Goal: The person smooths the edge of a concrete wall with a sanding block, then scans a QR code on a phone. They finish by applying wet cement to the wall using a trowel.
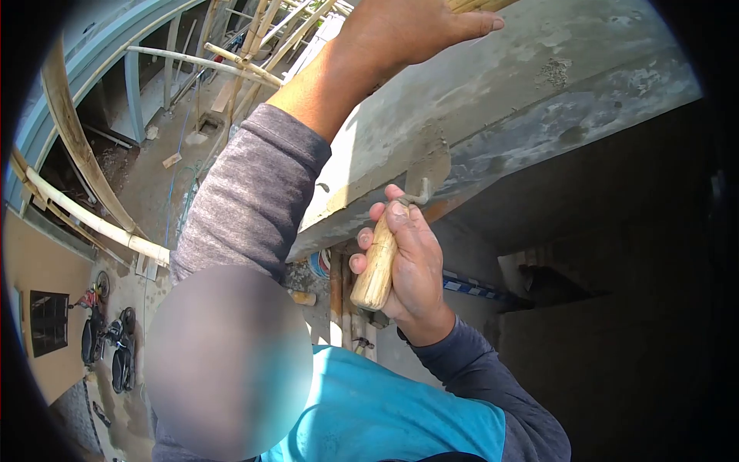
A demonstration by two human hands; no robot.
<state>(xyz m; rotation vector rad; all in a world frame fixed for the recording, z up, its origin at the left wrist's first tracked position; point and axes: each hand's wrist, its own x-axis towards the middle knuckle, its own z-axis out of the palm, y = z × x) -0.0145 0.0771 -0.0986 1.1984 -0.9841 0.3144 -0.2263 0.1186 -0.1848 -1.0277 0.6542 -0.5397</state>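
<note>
My right hand (414, 266) is closed round the wooden handle of a trowel (376, 269), thumb lying along it. A bent metal neck joins the handle to a mortar-grey blade that lies against or close to the concrete beam (493, 100); contact is hard to judge. Higher up, my left hand (412, 31) reaches across to a bamboo pole (481, 5) at the top edge. Its thumb stretches along the pole, and its other fingers are cut off by the frame. Patchy wet and dry mortar covers the beam's face.
Bamboo scaffold poles (100, 223) cross the left side, high above the ground. Parked motorbikes (123, 350) stand far below. Under the beam lies a dark recess (600, 231). A hammer (362, 344) rests near upright poles, and a blue-and-white strip (477, 287) runs behind my right hand.
</note>
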